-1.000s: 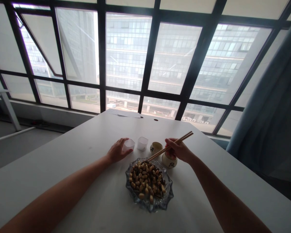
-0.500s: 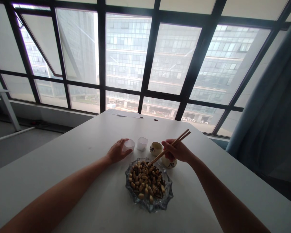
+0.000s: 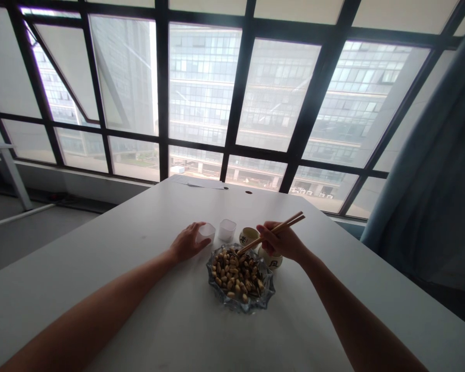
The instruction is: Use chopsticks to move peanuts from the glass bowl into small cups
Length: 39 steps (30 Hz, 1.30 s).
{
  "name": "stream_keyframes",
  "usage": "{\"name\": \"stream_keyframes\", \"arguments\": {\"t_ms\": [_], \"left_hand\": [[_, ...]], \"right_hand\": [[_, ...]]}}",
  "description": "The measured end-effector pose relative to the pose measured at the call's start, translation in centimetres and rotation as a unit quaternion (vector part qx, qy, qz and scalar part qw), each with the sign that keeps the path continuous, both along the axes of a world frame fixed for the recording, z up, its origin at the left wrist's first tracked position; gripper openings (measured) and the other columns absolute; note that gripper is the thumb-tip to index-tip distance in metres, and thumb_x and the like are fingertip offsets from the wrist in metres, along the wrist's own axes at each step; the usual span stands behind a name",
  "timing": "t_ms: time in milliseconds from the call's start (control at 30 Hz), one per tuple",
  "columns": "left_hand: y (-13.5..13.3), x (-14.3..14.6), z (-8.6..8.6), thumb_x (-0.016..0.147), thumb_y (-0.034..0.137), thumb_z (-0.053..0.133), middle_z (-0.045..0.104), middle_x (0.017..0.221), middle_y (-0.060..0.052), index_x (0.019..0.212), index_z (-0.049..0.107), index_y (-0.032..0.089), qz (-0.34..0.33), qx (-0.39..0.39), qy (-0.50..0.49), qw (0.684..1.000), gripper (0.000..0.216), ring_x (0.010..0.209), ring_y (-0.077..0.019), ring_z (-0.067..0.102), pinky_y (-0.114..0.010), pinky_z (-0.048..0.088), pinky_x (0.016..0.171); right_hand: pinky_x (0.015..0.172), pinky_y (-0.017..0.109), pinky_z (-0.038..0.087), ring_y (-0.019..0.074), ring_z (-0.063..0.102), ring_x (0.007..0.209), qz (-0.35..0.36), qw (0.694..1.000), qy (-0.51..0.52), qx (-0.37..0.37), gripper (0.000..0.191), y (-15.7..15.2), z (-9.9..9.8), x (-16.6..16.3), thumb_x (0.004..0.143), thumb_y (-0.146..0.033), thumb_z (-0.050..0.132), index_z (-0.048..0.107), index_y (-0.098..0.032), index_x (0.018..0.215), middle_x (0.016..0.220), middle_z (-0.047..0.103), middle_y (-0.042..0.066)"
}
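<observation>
Slanted wooden chopsticks, tips at peanuts in a scalloped glass bowl, translucent cup upright nearby.

R hand holds chopsticks w/ tips @ peanuts.

1. I see passing room across the white tabletop, nearside of the scalloped glass bowl.
2. Frosted cups and ceramic cups obstruct its far side.
3. Chopsticks slant over its far rim.
</observation>
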<state>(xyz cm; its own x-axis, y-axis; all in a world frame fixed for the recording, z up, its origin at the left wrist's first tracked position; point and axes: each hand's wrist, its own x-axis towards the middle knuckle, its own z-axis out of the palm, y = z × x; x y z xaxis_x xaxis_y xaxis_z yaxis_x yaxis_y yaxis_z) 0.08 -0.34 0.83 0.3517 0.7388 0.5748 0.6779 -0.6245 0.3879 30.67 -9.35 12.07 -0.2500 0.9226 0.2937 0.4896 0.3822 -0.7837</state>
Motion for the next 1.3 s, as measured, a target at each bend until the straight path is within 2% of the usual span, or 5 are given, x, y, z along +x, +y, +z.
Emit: {"name": "stream_keyframes", "arguments": {"t_ms": [300,533,800,1033,1300], "left_hand": [[-0.2,-0.1,0.1,0.086,0.053,0.056,0.063,0.126,-0.014,0.132,0.051,0.019,0.000,-0.002,-0.002,1.000,0.057,0.113,-0.0305,0.062,-0.047,0.049,0.099],[-0.2,-0.1,0.2,0.088,0.056,0.054,0.064,0.126,-0.016,0.134,0.051,0.018,-0.021,-0.006,0.003,1.000,0.060,0.112,-0.0304,0.063,-0.047,0.050,0.098],[-0.4,-0.1,0.4,0.089,0.050,0.054,0.066,0.122,-0.015,0.134,0.052,0.017,-0.032,0.000,0.004,0.999,0.055,0.108,-0.0286,0.064,-0.045,0.051,0.096],[-0.4,0.0,0.4,0.090,0.050,0.053,0.066,0.121,-0.017,0.133,0.052,0.014,-0.031,-0.004,0.006,0.999,0.056,0.107,-0.0295,0.064,-0.047,0.051,0.096],[-0.4,0.0,0.5,0.089,0.052,0.054,0.066,0.123,-0.015,0.133,0.053,0.017,-0.030,-0.007,0.004,1.000,0.056,0.109,-0.0299,0.064,-0.047,0.051,0.096]], "right_hand": [[0.033,0.022,0.038,0.0120,0.053,0.035,-0.040,0.999,0.008,0.013,0.050,0.7,-1.1,0.0,0.083,-0.067,0.057,0.051,-0.022,0.064,0.050,0.061,0.000],[0.034,0.022,0.037,0.0121,0.054,0.035,-0.054,0.996,0.060,0.041,0.053,0.4,-0.4,0.1,0.085,-0.069,0.054,0.057,-0.020,0.066,0.049,0.062,0.001],[0.037,0.021,0.040,0.0112,0.055,0.038,0.004,1.000,0.027,0.001,0.055,-0.3,-0.1,-1.3,0.080,-0.071,0.058,0.056,-0.019,0.063,0.051,0.062,0.001],[0.035,0.021,0.040,0.0116,0.055,0.035,-0.033,0.998,0.061,-0.002,0.056,0.2,-0.3,-1.2,0.078,-0.073,0.058,0.056,-0.019,0.063,0.048,0.062,0.001],[0.032,0.021,0.039,0.0129,0.056,0.034,-0.063,0.993,0.098,-0.017,0.057,0.5,-0.6,-1.3,0.074,-0.075,0.062,0.057,-0.019,0.063,0.047,0.063,0.001]]}}
